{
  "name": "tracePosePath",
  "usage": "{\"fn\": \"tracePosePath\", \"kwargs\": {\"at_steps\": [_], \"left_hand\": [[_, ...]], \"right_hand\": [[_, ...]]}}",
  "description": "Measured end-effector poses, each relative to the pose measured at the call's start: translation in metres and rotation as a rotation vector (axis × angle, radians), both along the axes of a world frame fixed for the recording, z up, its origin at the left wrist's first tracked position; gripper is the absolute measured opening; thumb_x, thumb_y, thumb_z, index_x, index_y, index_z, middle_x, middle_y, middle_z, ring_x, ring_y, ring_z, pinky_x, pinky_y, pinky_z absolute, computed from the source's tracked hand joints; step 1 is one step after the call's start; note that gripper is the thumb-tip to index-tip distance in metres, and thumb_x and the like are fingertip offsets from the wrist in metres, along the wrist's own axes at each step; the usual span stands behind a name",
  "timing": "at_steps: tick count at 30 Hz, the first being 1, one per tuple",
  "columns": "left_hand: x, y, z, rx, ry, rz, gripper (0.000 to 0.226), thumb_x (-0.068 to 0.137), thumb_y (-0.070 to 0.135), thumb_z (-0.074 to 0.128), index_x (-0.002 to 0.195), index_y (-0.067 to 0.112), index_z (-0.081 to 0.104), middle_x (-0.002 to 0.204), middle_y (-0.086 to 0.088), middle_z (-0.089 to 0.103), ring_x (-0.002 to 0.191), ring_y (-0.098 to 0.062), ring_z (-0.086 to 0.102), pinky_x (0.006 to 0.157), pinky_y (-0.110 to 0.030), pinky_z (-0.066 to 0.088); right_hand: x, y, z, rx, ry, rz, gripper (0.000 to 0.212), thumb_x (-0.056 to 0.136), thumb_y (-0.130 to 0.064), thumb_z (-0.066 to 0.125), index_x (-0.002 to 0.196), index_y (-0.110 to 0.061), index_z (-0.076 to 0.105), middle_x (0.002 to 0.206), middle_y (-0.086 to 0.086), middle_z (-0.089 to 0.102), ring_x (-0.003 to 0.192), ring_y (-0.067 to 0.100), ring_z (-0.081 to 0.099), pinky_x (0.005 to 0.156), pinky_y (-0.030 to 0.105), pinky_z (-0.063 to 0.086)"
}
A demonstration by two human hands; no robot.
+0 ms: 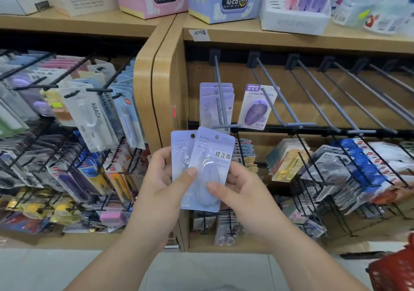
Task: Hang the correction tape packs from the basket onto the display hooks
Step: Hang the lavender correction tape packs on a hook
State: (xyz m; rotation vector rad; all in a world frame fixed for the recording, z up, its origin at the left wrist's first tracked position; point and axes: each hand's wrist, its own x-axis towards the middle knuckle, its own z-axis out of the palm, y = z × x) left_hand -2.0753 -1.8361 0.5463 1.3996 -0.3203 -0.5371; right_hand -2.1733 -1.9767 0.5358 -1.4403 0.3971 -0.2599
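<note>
Two correction tape packs (206, 169) are sitting between the left hand (161, 178) and right hand (242, 185), below hung packs (216, 104) on the leftmost hook (217, 75); the basket (394, 270) is sitting lower right.

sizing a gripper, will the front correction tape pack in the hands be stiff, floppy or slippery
The front pack likely stays stiff: it stands flat with left hand and right hand pinching only its lower half. Its glossy blister may be slippery. Thin card, probably light.

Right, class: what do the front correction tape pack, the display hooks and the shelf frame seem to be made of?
Front correction tape pack: matte lilac card under a clear plastic blister that catches glare. Display hooks: thin grey rods, probably painted metal. Shelf frame: wood grain, solid or laminate unclear.
</note>
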Motion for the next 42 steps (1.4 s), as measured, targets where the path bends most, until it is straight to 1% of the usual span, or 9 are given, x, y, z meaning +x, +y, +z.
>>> {"fn": "tracePosePath", "kwargs": {"at_steps": [3,7,17,21,23,28,32,36,42], "left_hand": [[-0.001,0.003,-0.005,0.006,0.023,-0.038,0.03,0.1,-0.001,0.061,0.123,0.018,0.059,0.113,-0.001,0.08,0.104,-0.026,0.077,0.076,-0.04,0.062],[-0.007,0.006,-0.008,-0.01,0.022,-0.043,0.03,0.099,-0.002,0.061,0.123,0.015,0.063,0.112,-0.001,0.081,0.102,-0.022,0.077,0.072,-0.029,0.063],[0.003,0.026,-0.008,-0.045,-0.02,0.116,0.028,0.1,0.0,0.06,0.121,0.017,0.066,0.108,0.002,0.081,0.098,-0.015,0.077,0.071,-0.02,0.06],[0.001,0.032,-0.006,-0.018,-0.035,0.086,0.027,0.103,0.009,0.058,0.124,0.026,0.062,0.111,0.003,0.08,0.1,-0.021,0.077,0.073,-0.039,0.063],[0.0,0.034,-0.001,0.03,-0.041,0.05,0.027,0.105,0.015,0.056,0.126,0.032,0.059,0.109,0.007,0.079,0.093,-0.024,0.079,0.062,-0.047,0.065],[-0.002,0.033,0.007,0.062,-0.079,0.029,0.022,0.106,0.016,0.056,0.125,0.026,0.059,0.107,0.002,0.079,0.082,-0.029,0.078,0.047,-0.039,0.06],[-0.006,0.03,0.009,0.12,-0.071,0.046,0.012,0.105,0.015,0.056,0.112,0.02,0.064,0.098,-0.003,0.079,0.061,-0.025,0.073,0.034,-0.02,0.043],[-0.006,0.018,0.014,0.144,-0.165,-0.045,0.013,0.105,0.016,0.057,0.115,0.018,0.066,0.102,0.003,0.079,0.079,-0.026,0.076,0.052,-0.042,0.061],[-0.001,-0.012,0.009,0.148,-0.18,-0.08,0.016,0.107,0.02,0.056,0.119,0.017,0.065,0.107,-0.001,0.077,0.082,-0.023,0.076,0.055,-0.038,0.06]], "right_hand": [[-0.009,-0.008,0.001,-0.016,0.019,-0.002,0.031,0.094,-0.009,0.069,0.125,-0.012,0.067,0.12,-0.001,0.076,0.111,0.018,0.072,0.092,0.036,0.06],[-0.018,-0.011,0.004,-0.082,0.082,0.05,0.028,0.098,-0.014,0.065,0.125,-0.018,0.066,0.118,-0.002,0.076,0.104,0.02,0.075,0.082,0.045,0.063],[-0.01,-0.016,0.013,-0.242,0.018,-0.099,0.021,0.103,-0.025,0.059,0.123,-0.029,0.063,0.112,-0.011,0.074,0.086,0.025,0.074,0.06,0.036,0.061],[-0.004,-0.019,0.01,-0.257,0.041,-0.157,0.015,0.102,-0.03,0.061,0.117,-0.029,0.064,0.108,-0.009,0.076,0.079,0.027,0.076,0.063,0.042,0.061],[-0.003,-0.024,0.008,-0.282,0.047,-0.192,0.013,0.101,-0.03,0.063,0.113,-0.027,0.065,0.104,-0.007,0.077,0.077,0.025,0.076,0.064,0.043,0.062],[-0.01,-0.032,0.004,-0.276,0.038,-0.219,0.011,0.099,-0.029,0.065,0.109,-0.023,0.067,0.099,-0.006,0.078,0.084,0.015,0.076,0.062,0.034,0.06],[-0.011,-0.037,0.0,-0.323,0.049,-0.249,0.012,0.098,-0.033,0.067,0.104,-0.023,0.068,0.094,-0.005,0.078,0.079,0.014,0.075,0.065,0.043,0.064],[-0.004,-0.049,-0.003,-0.372,0.06,-0.295,0.015,0.096,-0.039,0.069,0.103,-0.026,0.067,0.094,-0.005,0.077,0.077,0.015,0.075,0.071,0.051,0.063],[-0.009,-0.06,-0.015,-0.388,-0.013,-0.211,0.013,0.102,-0.031,0.061,0.114,-0.032,0.063,0.104,-0.012,0.075,0.087,0.012,0.074,0.08,0.048,0.062]]}}
